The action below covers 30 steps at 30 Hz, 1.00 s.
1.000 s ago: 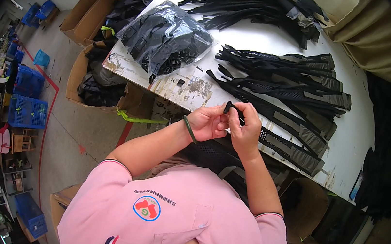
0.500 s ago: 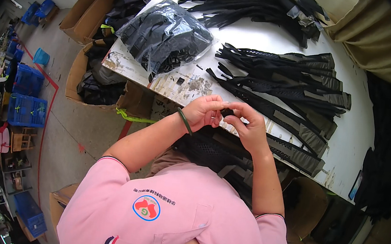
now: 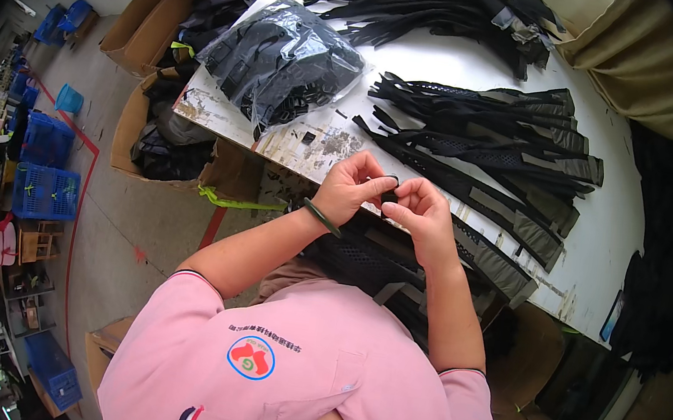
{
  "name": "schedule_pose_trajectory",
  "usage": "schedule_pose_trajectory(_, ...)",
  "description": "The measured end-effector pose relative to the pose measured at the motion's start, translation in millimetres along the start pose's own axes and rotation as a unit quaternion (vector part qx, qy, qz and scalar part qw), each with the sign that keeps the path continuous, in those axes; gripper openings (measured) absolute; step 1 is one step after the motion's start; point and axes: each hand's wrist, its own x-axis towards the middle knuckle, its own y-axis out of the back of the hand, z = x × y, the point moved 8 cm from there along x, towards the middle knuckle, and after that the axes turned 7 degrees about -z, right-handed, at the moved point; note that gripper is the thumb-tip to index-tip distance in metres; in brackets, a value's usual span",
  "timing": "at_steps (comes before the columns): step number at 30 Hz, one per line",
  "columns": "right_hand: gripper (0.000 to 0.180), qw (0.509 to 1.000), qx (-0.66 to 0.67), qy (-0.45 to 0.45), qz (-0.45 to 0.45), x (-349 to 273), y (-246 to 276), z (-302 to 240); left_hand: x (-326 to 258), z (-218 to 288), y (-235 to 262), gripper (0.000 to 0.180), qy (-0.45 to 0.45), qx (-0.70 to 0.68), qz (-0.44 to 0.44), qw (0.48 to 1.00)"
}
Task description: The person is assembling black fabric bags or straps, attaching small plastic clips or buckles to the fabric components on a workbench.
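The white table [image 3: 598,271] serves as the landmark here. A small black piece [image 3: 389,200] is held up at the table's near edge, between the person's two hands; it is too small and too covered by fingers to tell whether it is a buckle or a folded end of webbing. The left hand [image 3: 347,188] has its thumb and forefinger brought together on the upper part of this piece, with the other fingers curled toward the palm. The right hand [image 3: 429,218] pinches the lower part from the other side, thumb and bent forefinger clamped on it; how its remaining fingers lie cannot be told. A dark green bangle [image 3: 321,217] circles the left wrist, and the short sleeves of a pink polo shirt [image 3: 291,372] end above both elbows.

On the table's left part sits a clear plastic bag [image 3: 283,61] full of black plastic fittings, and a small flat black buckle [image 3: 309,138] lies on the worn surface near the table's left corner. Across the table's middle spreads a fanned bundle of black mesh straps [image 3: 479,144] with grey end patches; one strap hangs over the near edge. A second bundle of black straps [image 3: 437,8] covers the table's far side. Left of the table stands an open cardboard box [image 3: 129,130] with dark fabric inside, and well beyond it, a blue plastic crate [image 3: 46,193].
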Motion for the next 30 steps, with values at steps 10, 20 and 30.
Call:
schedule_pose_trajectory(10,0.026,0.992,0.111,-0.009,0.059,-4.8,7.7,12.1,-9.1,5.8,-9.0,0.009,-0.090,0.037,-0.072,0.993)
schedule_pose_trajectory(20,0.018,0.984,0.166,-0.036,0.055,-8.5,-4.0,-0.3,-12.0,10.3,-14.5,0.028,-0.105,0.064,-0.114,0.986)
schedule_pose_trajectory(30,0.015,0.978,-0.203,-0.013,0.034,-4.4,11.6,-7.5,-16.7,-4.8,-22.9,0.019,-0.030,0.098,-0.159,0.982)
